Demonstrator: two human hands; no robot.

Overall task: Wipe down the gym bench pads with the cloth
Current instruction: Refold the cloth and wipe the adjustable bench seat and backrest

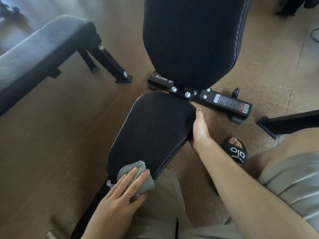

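The left hand [119, 192] lies flat, fingers [136, 178] spread, pressing a grey-green cloth [138, 176] onto the near end of the black seat pad [151, 128]; part of the cloth hangs off the pad's edge below the fingers. The right hand [199, 130] grips the pad's right side approx. halfway along, thumb along the edge, other fingers curled under & hidden. Beyond both hands the tall back pad [189, 37] rises, joined to the seat by a bolted bracket [181, 92]. The base bar [224, 104] w/ a warning label runs across the floor [51, 152] past the right fingers. Left of the left hand stands a second flat bench [39, 45], well apart. Right of the right wrist sits a foot in a black sandal [236, 150], close beside the seat. Another dark frame leg [290, 123] crosses at far right.
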